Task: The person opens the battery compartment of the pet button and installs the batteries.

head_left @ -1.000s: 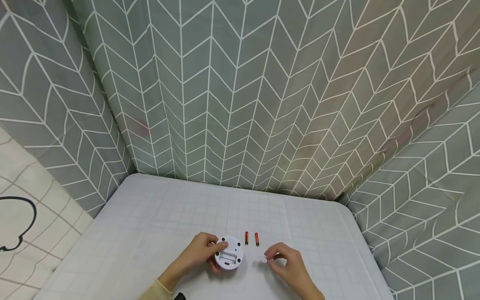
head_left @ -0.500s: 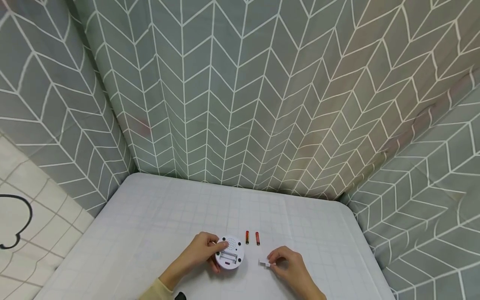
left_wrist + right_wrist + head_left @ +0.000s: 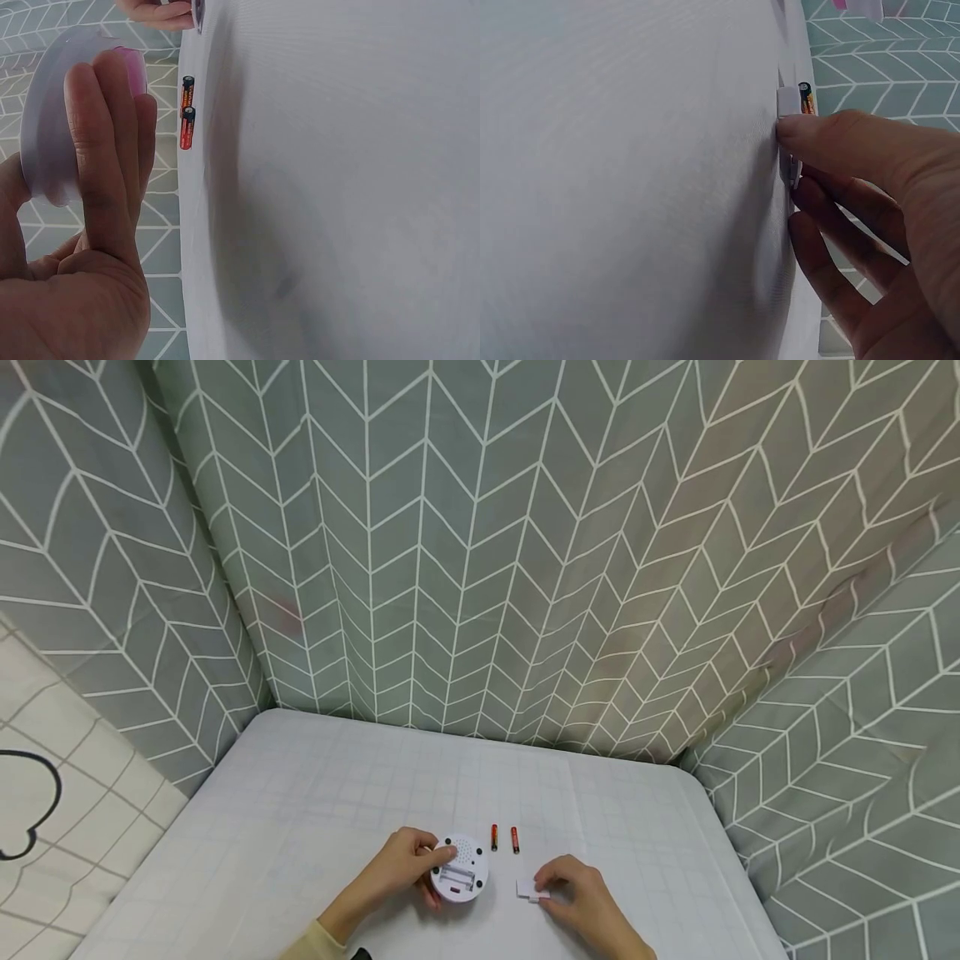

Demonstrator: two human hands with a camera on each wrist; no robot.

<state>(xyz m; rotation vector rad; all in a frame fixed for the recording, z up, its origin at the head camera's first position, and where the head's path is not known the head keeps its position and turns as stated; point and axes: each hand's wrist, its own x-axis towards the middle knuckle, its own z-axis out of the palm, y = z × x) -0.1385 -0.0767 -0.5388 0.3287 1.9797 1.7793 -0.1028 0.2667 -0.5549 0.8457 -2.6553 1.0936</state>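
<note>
My left hand (image 3: pixel 405 864) grips a round white device (image 3: pixel 467 853), its thumb on the upper face. That face has a dotted speaker grille, small dark feet and an open battery compartment with no batteries in it. A pink part (image 3: pixel 136 72) shows on its underside in the left wrist view. Right of the device, my right hand (image 3: pixel 581 895) pinches a small white battery cover (image 3: pixel 527 888) between thumb and fingers, low at the table surface. Two red-and-black batteries (image 3: pixel 494 837) lie side by side beyond the hands.
A white cloth covers the table (image 3: pixel 337 777). Grey curtains (image 3: pixel 450 568) with white chevron lines stand behind it and on both sides. A pale checked cloth (image 3: pixel 60 810) hangs at the left.
My right hand has lowered the battery cover towards the table and turned it so that more of its flat side shows. The left hand and the device have stayed almost still.
</note>
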